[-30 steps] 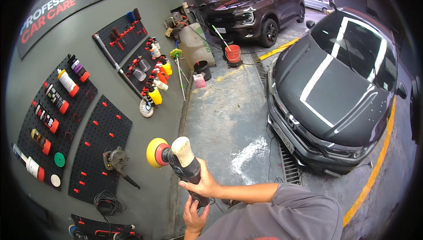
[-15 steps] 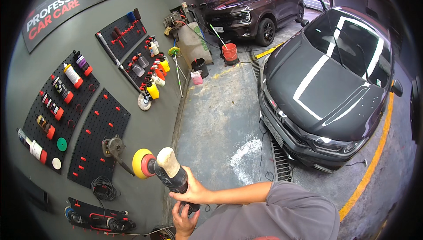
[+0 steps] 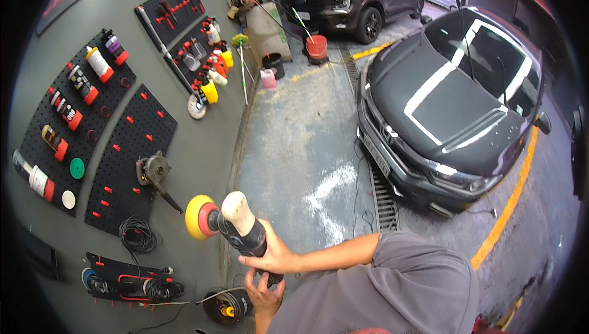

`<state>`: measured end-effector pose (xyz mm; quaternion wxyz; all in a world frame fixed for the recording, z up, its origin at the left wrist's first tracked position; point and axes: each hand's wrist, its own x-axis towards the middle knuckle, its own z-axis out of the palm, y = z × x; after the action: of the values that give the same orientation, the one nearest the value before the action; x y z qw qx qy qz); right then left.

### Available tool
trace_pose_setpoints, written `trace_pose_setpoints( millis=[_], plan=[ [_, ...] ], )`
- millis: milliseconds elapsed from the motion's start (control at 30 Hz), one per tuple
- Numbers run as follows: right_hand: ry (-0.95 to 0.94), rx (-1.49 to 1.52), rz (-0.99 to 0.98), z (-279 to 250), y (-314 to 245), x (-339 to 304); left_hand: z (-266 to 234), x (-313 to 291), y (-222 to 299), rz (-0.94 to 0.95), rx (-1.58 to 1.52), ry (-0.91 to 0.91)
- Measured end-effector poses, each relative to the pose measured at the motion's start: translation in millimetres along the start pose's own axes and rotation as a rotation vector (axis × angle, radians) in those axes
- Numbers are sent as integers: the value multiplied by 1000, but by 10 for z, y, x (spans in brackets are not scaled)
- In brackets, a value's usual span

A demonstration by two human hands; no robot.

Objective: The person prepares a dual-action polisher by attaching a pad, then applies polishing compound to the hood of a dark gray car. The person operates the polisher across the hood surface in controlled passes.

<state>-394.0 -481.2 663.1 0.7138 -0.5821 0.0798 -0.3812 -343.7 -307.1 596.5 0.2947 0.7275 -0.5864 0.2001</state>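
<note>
View tipped lower, but my right hand [image 3: 277,255] still grips the polisher [image 3: 242,236] (left hand [image 3: 265,302] holding its tail), so foam pad [image 3: 197,216]'s off the car [image 3: 451,113].

Right hand [image 3: 276,253] wrapped around black body of polisher [image 3: 247,238]; left hand [image 3: 264,297] below, fingers about its lower end. Pale cover [image 3: 236,205] on polisher's head; yellow-and-red pad [image 3: 197,217] directed toward grey wall [image 3: 208,150]. On wall: pegboard [image 3: 126,162] bearing blower [image 3: 154,168], bottles [image 3: 98,64] on board farther left, coiled cable [image 3: 138,234] beneath. Right: dark grey car [image 3: 454,101], drain grate [image 3: 385,205] along its front. Background: brown car [image 3: 356,3] near red bucket [image 3: 316,47].
</note>
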Motion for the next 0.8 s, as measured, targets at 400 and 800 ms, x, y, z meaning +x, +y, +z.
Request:
trace_pose_setpoints(
  millis=[400, 800],
  plan=[
    [284, 47, 26, -21, 53, -190, -327, 141, -260, 181, -178, -225],
    [446, 21, -13, -359, 101, -163, -106, 602, -288, 343, -257, -300]
  ],
)
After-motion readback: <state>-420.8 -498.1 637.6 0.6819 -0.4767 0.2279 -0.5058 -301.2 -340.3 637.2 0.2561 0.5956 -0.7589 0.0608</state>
